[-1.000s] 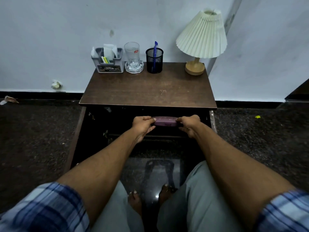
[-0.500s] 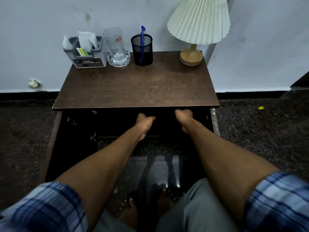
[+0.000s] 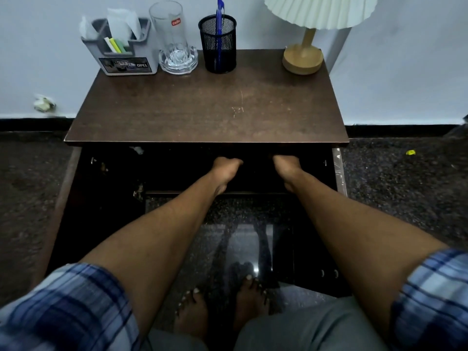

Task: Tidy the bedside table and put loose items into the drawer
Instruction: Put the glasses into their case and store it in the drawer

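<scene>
The dark brown bedside table stands against the wall. Below its top, a dark open compartment faces me. My left hand and my right hand both reach into it, side by side and a small gap apart. Their fingers are hidden under the table top's front edge and in the shadow. Nothing held shows between them.
Along the back of the top stand a grey organizer with papers, a tall glass on a glass dish, a black mesh cup with a blue pen, and a lamp. A dark panel lies low right. My bare feet are on the shiny floor.
A second ago both hands held a purple case in front of the compartment. They have moved forward under the table top, and the case is out of sight. The camera came closer.
</scene>
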`<move>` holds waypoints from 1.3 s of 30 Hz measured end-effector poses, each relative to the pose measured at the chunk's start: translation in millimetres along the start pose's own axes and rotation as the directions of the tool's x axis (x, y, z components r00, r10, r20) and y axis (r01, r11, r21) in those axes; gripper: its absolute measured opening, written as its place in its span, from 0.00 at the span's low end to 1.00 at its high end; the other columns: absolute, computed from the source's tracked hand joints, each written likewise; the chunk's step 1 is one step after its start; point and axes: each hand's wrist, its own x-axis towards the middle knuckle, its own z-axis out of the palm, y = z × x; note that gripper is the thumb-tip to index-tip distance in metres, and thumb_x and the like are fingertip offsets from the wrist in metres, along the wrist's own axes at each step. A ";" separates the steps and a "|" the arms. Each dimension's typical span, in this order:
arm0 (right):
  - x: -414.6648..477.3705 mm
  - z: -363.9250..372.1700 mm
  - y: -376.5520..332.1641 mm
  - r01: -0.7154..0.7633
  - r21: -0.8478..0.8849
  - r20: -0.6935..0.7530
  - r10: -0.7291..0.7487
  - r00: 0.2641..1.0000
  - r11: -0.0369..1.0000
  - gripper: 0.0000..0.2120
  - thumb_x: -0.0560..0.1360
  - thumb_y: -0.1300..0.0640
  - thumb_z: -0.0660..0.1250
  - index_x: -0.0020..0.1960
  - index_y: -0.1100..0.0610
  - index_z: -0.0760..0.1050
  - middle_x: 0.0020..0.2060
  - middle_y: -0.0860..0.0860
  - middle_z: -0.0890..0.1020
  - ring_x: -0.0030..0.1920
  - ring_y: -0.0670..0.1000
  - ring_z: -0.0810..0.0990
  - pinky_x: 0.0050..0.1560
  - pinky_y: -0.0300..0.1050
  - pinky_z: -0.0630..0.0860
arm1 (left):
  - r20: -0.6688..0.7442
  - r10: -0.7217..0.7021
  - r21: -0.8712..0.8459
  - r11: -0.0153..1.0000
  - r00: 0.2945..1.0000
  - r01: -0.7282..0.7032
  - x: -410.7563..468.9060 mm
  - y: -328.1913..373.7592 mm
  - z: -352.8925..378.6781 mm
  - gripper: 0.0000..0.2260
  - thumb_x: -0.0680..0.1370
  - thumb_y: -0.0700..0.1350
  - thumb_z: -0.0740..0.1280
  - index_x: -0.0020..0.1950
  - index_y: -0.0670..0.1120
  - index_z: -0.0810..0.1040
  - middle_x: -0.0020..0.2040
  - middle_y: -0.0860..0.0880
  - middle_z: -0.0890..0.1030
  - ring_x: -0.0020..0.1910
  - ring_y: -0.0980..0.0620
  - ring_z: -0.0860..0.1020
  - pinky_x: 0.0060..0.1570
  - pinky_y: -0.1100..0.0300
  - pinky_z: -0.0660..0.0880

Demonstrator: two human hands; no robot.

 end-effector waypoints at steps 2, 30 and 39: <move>0.0 -3.3 2.5 -0.013 -0.005 -0.002 0.013 1.000 1.000 0.19 0.79 0.58 0.64 0.67 0.65 0.77 0.64 0.60 0.81 0.64 0.60 0.80 0.66 0.52 0.77 | -0.019 0.026 0.028 0.999 0.999 -0.025 -3.8 -0.3 1.5 0.13 0.77 0.41 0.69 0.59 0.37 0.79 0.47 0.45 0.81 0.37 0.53 0.79 0.35 0.65 0.74; -219.5 -73.8 -20.6 0.533 -0.499 0.253 -0.473 0.844 0.684 0.20 0.76 0.52 0.73 0.65 0.57 0.77 0.59 0.56 0.82 0.61 0.57 0.81 0.63 0.51 0.77 | -0.185 0.249 0.337 0.925 0.951 -0.176 -219.6 4.1 -211.2 0.17 0.77 0.40 0.67 0.66 0.40 0.78 0.54 0.36 0.83 0.50 0.39 0.82 0.52 0.52 0.77; -238.5 -90.6 -6.8 0.530 -0.555 0.225 -0.498 0.838 0.641 0.24 0.76 0.50 0.72 0.69 0.57 0.74 0.64 0.58 0.76 0.65 0.59 0.77 0.66 0.55 0.75 | -0.323 0.341 0.576 0.811 0.883 -0.102 -249.5 -13.6 -243.1 0.21 0.77 0.45 0.69 0.69 0.42 0.75 0.68 0.39 0.73 0.66 0.38 0.75 0.67 0.50 0.73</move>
